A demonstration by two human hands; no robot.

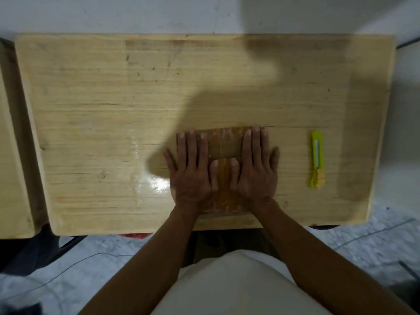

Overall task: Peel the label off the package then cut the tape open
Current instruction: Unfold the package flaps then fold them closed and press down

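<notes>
A flat brown package [223, 144] wrapped in shiny tape lies on the wooden table [113, 98], near its front edge. My left hand [192, 171] rests flat on the package's left half, fingers spread and palm down. My right hand [255, 169] lies flat on its right half in the same way, thumbs nearly meeting over the middle. Both hands hide most of the package; only a strip between them and the far edge shows. No label can be made out. A lime-green utility knife [317, 159] lies on the table to the right, apart from my right hand.
A second wooden table [11, 155] stands against the left side. A white wall runs behind the table. Below the front edge are my lap in light cloth [234, 285] and a grey floor with a thin cable [75, 264].
</notes>
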